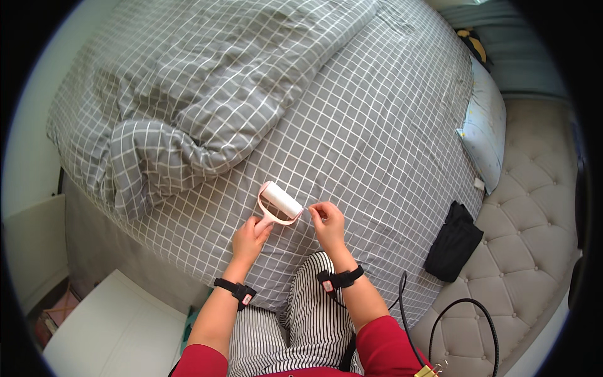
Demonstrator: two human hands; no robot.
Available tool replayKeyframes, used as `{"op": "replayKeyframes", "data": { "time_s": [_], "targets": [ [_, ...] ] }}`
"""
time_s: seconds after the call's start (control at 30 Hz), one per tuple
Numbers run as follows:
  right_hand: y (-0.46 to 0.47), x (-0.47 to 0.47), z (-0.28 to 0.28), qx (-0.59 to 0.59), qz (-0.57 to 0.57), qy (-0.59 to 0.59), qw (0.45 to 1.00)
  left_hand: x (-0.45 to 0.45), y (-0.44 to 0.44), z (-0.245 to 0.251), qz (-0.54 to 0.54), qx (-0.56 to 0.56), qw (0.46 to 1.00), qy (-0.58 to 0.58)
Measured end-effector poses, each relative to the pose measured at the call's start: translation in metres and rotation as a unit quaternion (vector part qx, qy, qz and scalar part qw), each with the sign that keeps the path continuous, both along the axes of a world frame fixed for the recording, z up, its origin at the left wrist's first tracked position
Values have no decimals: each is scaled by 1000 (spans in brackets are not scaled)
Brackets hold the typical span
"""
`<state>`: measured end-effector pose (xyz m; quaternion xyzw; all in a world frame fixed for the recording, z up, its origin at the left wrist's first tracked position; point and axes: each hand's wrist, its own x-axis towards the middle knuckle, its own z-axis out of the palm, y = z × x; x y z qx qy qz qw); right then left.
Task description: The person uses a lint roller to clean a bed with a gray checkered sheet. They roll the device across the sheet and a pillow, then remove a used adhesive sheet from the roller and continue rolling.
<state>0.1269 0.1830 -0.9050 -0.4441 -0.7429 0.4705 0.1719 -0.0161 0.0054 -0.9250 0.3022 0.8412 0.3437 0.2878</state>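
My left hand (249,239) grips the pale pink handle of a lint roller (282,200), held above the bed. Its white sticky roll sits in a U-shaped pink frame and slants down to the right. Just right of the roll's lower end is my right hand (328,223), thumb and fingertips drawn together. I can make out no object between them; anything very small there is too fine to tell. Beneath both hands spreads a grey bedsheet with a white grid (362,155).
A rumpled matching duvet (202,94) covers the upper left. Along the right lie a light blue pillow (483,125), a folded black cloth (453,242) and a tufted beige headboard (523,226). A black cable (464,301) loops near my right arm. A white panel (118,325) stands lower left.
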Motion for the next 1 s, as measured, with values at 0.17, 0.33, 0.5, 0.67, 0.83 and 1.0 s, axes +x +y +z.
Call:
{"op": "replayKeyframes", "data": {
  "time_s": [0.17, 0.33, 0.5, 0.67, 0.83, 1.0],
  "targets": [
    [-34, 3, -8, -103, -54, -18, 993, 0, -10, -10, -15, 7, 1000, 11],
    [-42, 9, -14, -127, -83, -4, 988, -3, -9, -13, -26, 24, 999, 27],
    [-8, 41, -11, 15, -76, -29, 997, -3, -4, -4, -48, 21, 997, 53],
    [77, 118, -8, 214, -78, -150, 962, -2, 68, 3, -81, -11, 993, 90],
    [164, 174, -42, 299, -170, -244, 907, -20, 252, -5, -112, -18, 990, 78],
    [188, 179, -91, 351, -269, -323, 837, -17, 314, -14, -122, -10, 987, 102]
  ]
}}
